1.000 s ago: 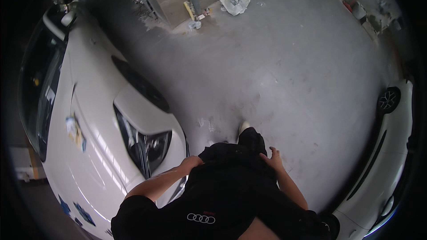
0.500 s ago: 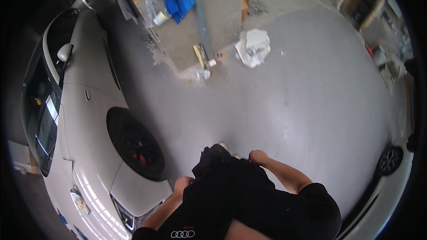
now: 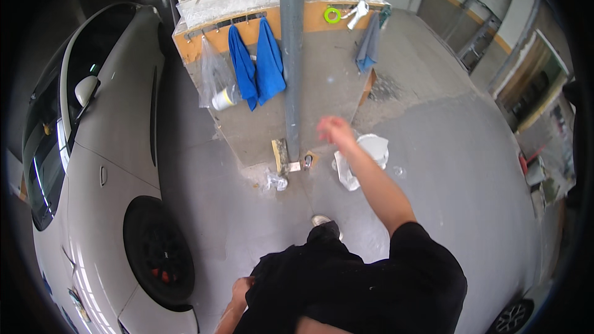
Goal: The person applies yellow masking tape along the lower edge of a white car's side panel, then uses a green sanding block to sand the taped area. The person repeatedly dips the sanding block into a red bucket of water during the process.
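Note:
My right hand (image 3: 335,132) is stretched out ahead, in the air in front of the low wall (image 3: 322,80). It is smeared by motion, so whether its fingers are closed cannot be made out; no held thing shows. Below it in the picture lies a crumpled white plastic bag (image 3: 374,148) on the floor, partly behind my forearm. My left hand (image 3: 243,287) hangs low beside my black clothing, its fingers hidden from view. Two blue cloths (image 3: 270,62) hang on hooks left of a grey pole (image 3: 292,68). A grey-blue cloth (image 3: 369,46) hangs farther right.
A light-coloured car (image 3: 111,148) stands along my left. A clear bag with a white container (image 3: 224,97) hangs near the blue cloths. A green ring (image 3: 332,15) and a white appliance (image 3: 357,15) hang on the wall. Another car's wheel (image 3: 513,317) shows at lower right.
My right hand has risen from beside my body and reached forward. The wall, pole and hanging cloths stand lower in the picture and look nearer. My left hand stays low.

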Motion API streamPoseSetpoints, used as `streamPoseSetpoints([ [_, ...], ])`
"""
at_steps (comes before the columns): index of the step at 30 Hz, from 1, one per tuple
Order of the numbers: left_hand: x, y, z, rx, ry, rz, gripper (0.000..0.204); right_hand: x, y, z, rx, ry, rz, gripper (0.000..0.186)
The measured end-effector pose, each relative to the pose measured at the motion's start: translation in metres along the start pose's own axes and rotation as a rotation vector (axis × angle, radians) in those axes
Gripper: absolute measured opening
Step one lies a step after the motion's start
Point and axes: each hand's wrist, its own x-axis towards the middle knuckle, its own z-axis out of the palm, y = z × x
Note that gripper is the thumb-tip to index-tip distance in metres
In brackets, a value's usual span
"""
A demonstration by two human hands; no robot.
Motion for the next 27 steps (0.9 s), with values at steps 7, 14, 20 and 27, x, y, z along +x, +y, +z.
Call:
streamPoseSetpoints([
  [7,0.003,0.113,0.087,-0.001,-0.014,-0.494,0.038,0.309,-0.140,-0.058,0.651,0.068,-0.127,0.042],
  [14,-0.031,0.229,0.147,0.024,-0.017,-0.611,0.028,0.437,-0.153,-0.111,0.750,-0.363,-0.070,0.023],
  [20,-0.038,0.281,0.140,-0.108,-0.029,-0.663,0.026,0.326,-0.112,-0.029,0.561,-0.421,-0.388,0.037],
  [27,-0.103,0.266,0.209,-0.301,0.179,-0.881,0.024,-0.089,0.196,0.180,-0.615,-1.395,0.376,0.031],
])
